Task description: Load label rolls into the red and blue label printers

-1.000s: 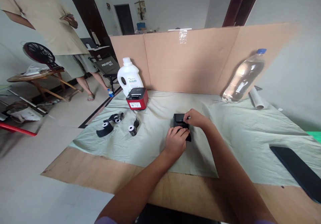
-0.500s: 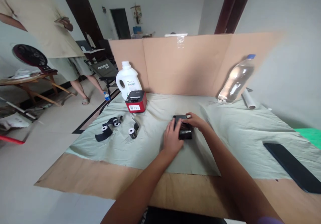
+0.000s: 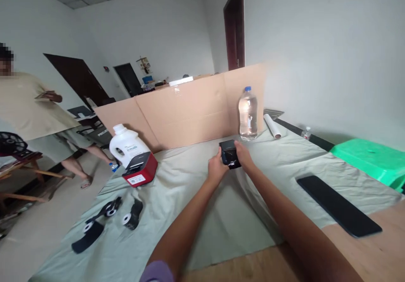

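Observation:
Both hands grip a small black box-shaped device [image 3: 230,152] with a shiny front, over the middle of the cloth. My left hand [image 3: 217,165] is closed on its left side, and my right hand [image 3: 243,154] holds the right side. I cannot tell whether the device is raised off the cloth. To the left, a red and black printer [image 3: 141,169] stands in front of a white jug [image 3: 126,145]. Nearer me on that side lie several small rolls with black strips unwound, among them a black roll [image 3: 132,217].
A water bottle [image 3: 248,115] stands by the cardboard screen [image 3: 186,113], beside a white roll [image 3: 272,126]. A long black slab [image 3: 338,204] lies at the right. Past the table edge is a green stool [image 3: 370,157]. A person [image 3: 34,105] stands at the far left.
My view has swung to the right. The left hand has gone from lying over the device to gripping its left side, and the right hand has closed on the right side.

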Demonstrator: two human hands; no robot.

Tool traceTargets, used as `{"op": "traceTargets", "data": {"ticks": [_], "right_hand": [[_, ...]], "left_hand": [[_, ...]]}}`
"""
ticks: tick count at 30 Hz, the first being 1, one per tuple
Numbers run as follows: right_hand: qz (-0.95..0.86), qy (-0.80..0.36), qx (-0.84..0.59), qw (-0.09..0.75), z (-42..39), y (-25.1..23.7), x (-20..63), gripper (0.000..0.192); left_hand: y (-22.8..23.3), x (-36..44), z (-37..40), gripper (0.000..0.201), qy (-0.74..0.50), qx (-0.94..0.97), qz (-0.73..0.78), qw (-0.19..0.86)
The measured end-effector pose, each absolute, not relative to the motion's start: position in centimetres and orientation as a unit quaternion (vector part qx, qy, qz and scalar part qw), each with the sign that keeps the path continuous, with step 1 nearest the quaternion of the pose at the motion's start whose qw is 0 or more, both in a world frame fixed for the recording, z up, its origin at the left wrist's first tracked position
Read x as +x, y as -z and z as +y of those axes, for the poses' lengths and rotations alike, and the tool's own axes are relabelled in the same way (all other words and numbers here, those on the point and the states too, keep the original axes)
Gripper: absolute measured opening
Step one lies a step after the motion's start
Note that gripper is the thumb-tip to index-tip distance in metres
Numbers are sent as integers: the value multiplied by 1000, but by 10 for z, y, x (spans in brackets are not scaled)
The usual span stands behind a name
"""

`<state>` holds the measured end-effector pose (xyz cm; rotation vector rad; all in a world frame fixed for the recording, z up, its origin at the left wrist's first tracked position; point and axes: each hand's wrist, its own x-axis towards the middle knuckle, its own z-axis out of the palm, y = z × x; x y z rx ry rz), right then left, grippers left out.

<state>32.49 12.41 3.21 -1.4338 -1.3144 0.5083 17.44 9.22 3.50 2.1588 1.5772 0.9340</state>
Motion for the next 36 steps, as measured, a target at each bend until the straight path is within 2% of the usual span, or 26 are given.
{"op": "traceTargets", "data": {"ticks": [5, 13, 16, 19, 21, 23, 26, 28, 29, 31, 34, 36], "right_hand": [[-494, -197, -640, 554, 142, -14, 402, 56], [-455, -222, -663, 552, 141, 16, 428, 61], [-454, -234, -671, 538, 138, 10, 433, 60], [-448, -229, -696, 512, 136, 1, 435, 61], [-460, -181, -728, 475, 135, -6, 432, 68], [-502, -80, -732, 454, 132, -15, 420, 70], [-605, 29, -641, 472, 123, -27, 372, 64], [-670, 11, -560, 488, 116, -31, 314, 59], [-693, -23, -527, 491, 114, -30, 278, 57], [-727, -114, -466, 490, 115, -24, 197, 55], [-739, -281, -401, 462, 129, -10, 77, 63], [-710, -377, -383, 454, 144, -4, 11, 74]], "left_hand": [[-8, 264, 135, 91, -274, 777, 550, 137], [1, 285, 135, 90, -230, 803, 535, 128], [-7, 270, 125, 86, -225, 796, 541, 154], [-18, 228, 112, 73, -243, 779, 560, 141], [-28, 182, 102, 65, -270, 762, 579, 104], [-41, 122, 94, 60, -303, 733, 606, 59], [-66, 16, 91, 57, -387, 644, 659, -11], [-82, -57, 95, 59, -462, 544, 699, -47], [-88, -90, 98, 62, -500, 485, 716, -49], [-95, -147, 107, 63, -555, 392, 733, 27], [-91, -200, 117, 48, -625, 314, 694, 173], [-81, -220, 122, 40, -658, 312, 647, 226]]}}
